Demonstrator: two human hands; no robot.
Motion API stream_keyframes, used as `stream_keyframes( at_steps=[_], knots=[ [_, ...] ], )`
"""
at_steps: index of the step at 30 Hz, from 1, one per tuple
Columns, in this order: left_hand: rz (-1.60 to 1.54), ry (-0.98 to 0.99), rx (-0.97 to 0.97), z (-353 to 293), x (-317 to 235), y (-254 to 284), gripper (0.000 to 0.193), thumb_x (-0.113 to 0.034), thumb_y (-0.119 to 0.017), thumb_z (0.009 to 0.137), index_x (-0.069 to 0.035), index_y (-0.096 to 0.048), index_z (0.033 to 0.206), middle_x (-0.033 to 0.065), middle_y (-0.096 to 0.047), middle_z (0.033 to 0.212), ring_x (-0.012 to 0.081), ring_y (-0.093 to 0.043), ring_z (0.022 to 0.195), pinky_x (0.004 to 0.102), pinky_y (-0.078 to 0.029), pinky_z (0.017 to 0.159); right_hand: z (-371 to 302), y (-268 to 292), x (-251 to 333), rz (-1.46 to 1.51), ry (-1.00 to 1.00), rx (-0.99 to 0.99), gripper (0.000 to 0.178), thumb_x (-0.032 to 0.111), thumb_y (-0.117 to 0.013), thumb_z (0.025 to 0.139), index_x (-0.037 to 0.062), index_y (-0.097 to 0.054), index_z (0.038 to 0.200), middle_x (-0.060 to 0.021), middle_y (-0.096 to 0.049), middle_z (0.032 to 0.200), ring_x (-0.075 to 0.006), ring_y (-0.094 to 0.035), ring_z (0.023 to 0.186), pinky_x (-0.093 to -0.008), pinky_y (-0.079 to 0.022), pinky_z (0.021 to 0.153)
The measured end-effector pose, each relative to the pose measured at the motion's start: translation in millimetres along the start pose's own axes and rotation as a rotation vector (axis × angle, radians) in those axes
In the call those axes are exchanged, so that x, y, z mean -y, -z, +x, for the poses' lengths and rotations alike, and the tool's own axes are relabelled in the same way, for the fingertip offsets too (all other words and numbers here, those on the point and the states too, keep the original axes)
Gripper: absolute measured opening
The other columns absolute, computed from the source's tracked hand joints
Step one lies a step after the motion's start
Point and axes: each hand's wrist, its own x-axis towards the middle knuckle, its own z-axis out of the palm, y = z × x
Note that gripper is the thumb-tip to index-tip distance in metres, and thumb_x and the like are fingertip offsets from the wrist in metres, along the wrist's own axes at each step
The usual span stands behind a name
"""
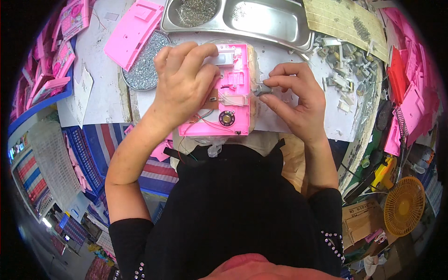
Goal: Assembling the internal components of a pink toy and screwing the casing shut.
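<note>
A pink plastic toy casing lies open side up on the white table in front of me, showing a small round speaker, thin wires and a brown circuit board. My left hand rests on the casing's upper left and holds it down, fingers curled over a grey part near its top. My right hand is at the casing's right edge, pinching a small grey metal piece between thumb and forefinger.
A steel two-compartment tray with small screws stands behind the casing. A round dish of screws and a pink panel lie at the left. Grey small parts are scattered at the right, pink casings beyond. An orange fan stands low right.
</note>
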Motion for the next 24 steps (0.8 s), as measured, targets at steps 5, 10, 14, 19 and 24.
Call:
stream_keyframes(
  at_steps=[5, 10, 14, 19, 24],
  knots=[
    [-0.059, -0.119, -0.013, 8, 16, -3, 0.013, -0.017, -0.074, 0.074, -0.011, -0.063, 0.075, 0.0016, -0.065, 0.131, 0.0234, -0.055, 0.119, 0.0457, -0.031, 0.105, -2, 2, 0, 0.019, -0.004, 0.001, 0.029, 0.009, -0.087, 0.072, 0.0083, -0.076, 0.098, -0.0068, -0.069, 0.103, -0.0246, -0.064, 0.093, -0.0336, -0.051, 0.076],
    [-0.117, -0.070, 0.027, 12, 11, -2, 0.017, -0.017, -0.078, 0.071, -0.008, -0.063, 0.074, 0.0030, -0.065, 0.132, 0.0261, -0.055, 0.123, 0.0469, -0.031, 0.106, -3, 5, -1, -0.010, 0.003, -0.004, 0.030, 0.008, -0.088, 0.071, 0.0081, -0.076, 0.098, -0.0070, -0.069, 0.103, -0.0244, -0.064, 0.093, -0.0339, -0.052, 0.077],
    [-0.121, -0.035, 0.141, 18, 9, 4, 0.018, -0.014, -0.085, 0.071, -0.010, -0.068, 0.073, 0.0044, -0.065, 0.137, 0.0292, -0.052, 0.127, 0.0461, -0.032, 0.105, -2, 5, -1, -0.019, 0.004, -0.024, 0.031, 0.006, -0.088, 0.070, 0.0076, -0.076, 0.098, -0.0072, -0.069, 0.103, -0.0243, -0.064, 0.092, -0.0341, -0.052, 0.077],
    [-0.144, -0.031, 0.077, 12, 9, 0, 0.018, -0.015, -0.081, 0.071, -0.009, -0.066, 0.075, 0.0052, -0.065, 0.134, 0.0294, -0.054, 0.125, 0.0470, -0.033, 0.104, 1, 7, -1, -0.021, 0.027, -0.032, 0.031, 0.006, -0.088, 0.069, 0.0065, -0.075, 0.098, -0.0072, -0.069, 0.102, -0.0239, -0.064, 0.091, -0.0339, -0.052, 0.077],
    [-0.199, -0.001, -0.015, 2, 8, -7, 0.017, -0.016, -0.080, 0.071, -0.009, -0.065, 0.076, 0.0049, -0.066, 0.130, 0.0296, -0.055, 0.120, 0.0468, -0.034, 0.101, 2, 8, -3, -0.014, 0.043, -0.018, 0.032, 0.007, -0.088, 0.069, 0.0063, -0.076, 0.099, -0.0071, -0.069, 0.102, -0.0239, -0.064, 0.092, -0.0336, -0.051, 0.078]
  ],
)
